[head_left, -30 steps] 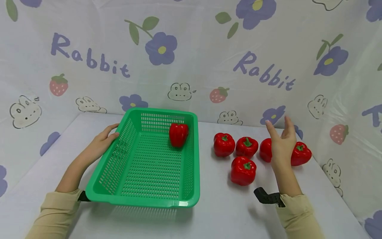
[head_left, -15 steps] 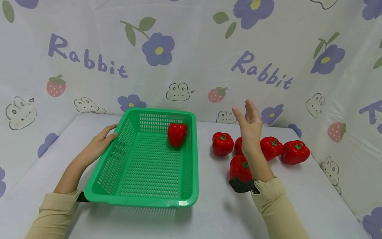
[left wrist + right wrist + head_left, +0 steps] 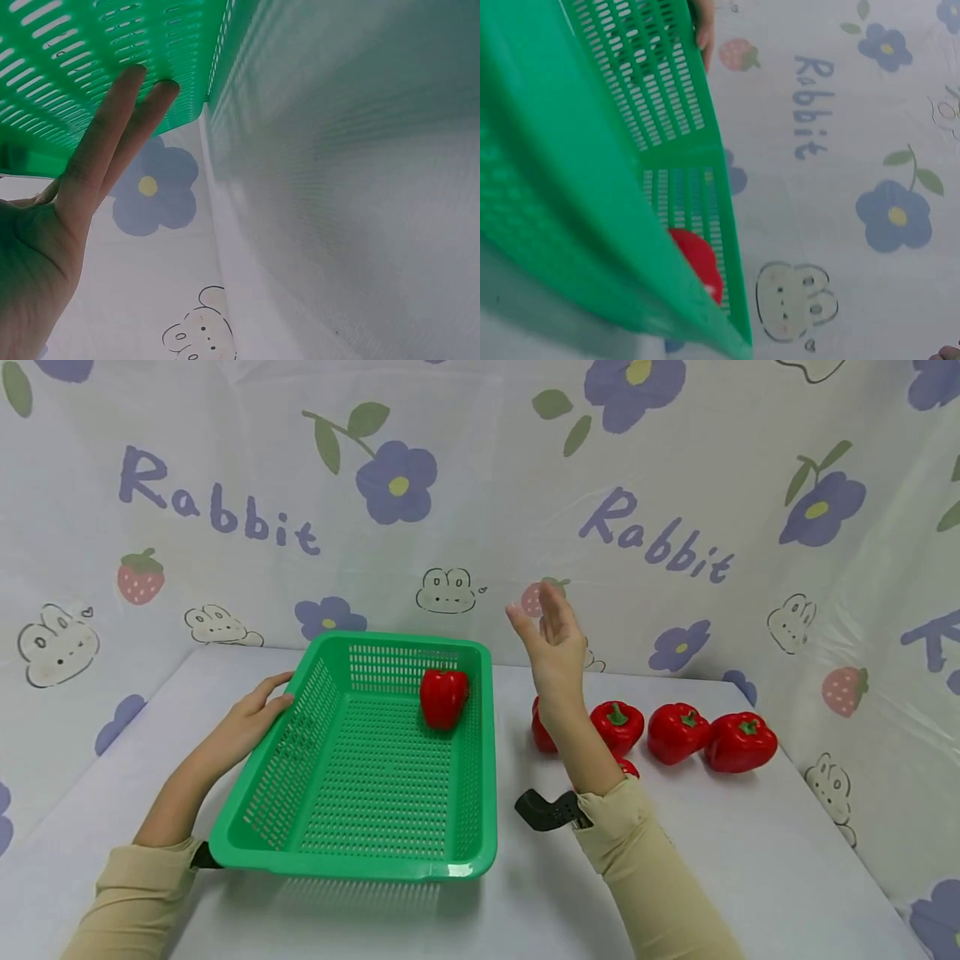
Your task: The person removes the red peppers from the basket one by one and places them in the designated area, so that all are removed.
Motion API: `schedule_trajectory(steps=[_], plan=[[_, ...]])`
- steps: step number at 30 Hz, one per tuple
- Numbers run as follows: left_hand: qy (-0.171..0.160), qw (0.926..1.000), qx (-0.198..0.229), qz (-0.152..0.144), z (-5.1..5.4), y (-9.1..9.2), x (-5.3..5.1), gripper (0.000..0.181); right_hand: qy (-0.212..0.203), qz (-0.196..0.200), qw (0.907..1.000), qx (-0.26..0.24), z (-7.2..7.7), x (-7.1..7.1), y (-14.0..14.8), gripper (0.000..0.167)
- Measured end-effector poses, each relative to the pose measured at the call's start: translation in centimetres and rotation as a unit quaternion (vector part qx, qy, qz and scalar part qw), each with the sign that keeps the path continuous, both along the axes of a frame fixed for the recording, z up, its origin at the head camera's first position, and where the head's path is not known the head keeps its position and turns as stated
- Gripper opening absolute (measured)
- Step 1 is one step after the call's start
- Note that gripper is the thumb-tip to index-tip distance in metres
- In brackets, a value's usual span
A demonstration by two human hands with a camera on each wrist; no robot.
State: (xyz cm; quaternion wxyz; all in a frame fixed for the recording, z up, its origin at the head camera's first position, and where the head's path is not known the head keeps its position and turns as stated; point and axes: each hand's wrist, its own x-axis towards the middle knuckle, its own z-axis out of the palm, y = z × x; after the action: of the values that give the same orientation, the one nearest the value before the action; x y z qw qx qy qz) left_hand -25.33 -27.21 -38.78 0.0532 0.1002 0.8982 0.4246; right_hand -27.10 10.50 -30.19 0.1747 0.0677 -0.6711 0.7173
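A green plastic basket (image 3: pixel 382 760) with slotted walls stands on the left of the table. One red bell pepper (image 3: pixel 443 699) lies in its far right corner. My left hand (image 3: pixel 243 722) holds the basket's left side at the rim; in the left wrist view, two straight fingers (image 3: pixel 112 135) lie against the outer wall. To the right of the basket, my right hand (image 3: pixel 558 660) is raised with fingers spread, holding nothing. Behind and beside its forearm sit several red bell peppers (image 3: pixel 617 727), two of them partly hidden by the arm.
White cloth covers the table (image 3: pixel 720 860). A printed curtain (image 3: pixel 480 510) with rabbits, flowers and strawberries hangs right behind it. A black wrist-camera mount (image 3: pixel 547 811) sticks out from the right sleeve beside the basket.
My empty right hand has moved left and up, from over the peppers at the right toward the basket. The left hand, the basket and the peppers stay in place.
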Motion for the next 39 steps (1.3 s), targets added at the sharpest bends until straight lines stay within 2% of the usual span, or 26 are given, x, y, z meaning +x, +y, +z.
schedule_trajectory(steps=[8, 18, 23, 30, 39], plan=[[0.0, 1.0, 0.003, -0.001, 0.1, -0.2, 0.2, 0.064, -0.003, 0.022, 0.9996, 0.018, -0.4, -0.5, -3.9, 0.067], [-0.002, 1.0, 0.0, 0.006, 0.1, -0.4, 0.2, 0.064, -0.094, 0.039, 0.9924, 0.07, -1.2, -1.2, -6.7, 0.078], [-0.003, 1.0, 0.0, 0.009, 0.1, -0.5, 0.2, 0.064, -0.159, 0.053, 0.9814, 0.094, -1.7, -1.6, -7.4, 0.083], [-0.005, 1.0, -0.002, 0.008, 0.2, -0.3, 0.3, 0.064, -0.25, 0.054, 0.9581, 0.128, -2.9, -2.6, -8.0, 0.094], [-0.005, 1.0, -0.001, 0.005, 0.4, 0.0, 0.2, 0.064, -0.279, 0.044, 0.9474, 0.15, -4.6, -3.2, -8.4, 0.108]])
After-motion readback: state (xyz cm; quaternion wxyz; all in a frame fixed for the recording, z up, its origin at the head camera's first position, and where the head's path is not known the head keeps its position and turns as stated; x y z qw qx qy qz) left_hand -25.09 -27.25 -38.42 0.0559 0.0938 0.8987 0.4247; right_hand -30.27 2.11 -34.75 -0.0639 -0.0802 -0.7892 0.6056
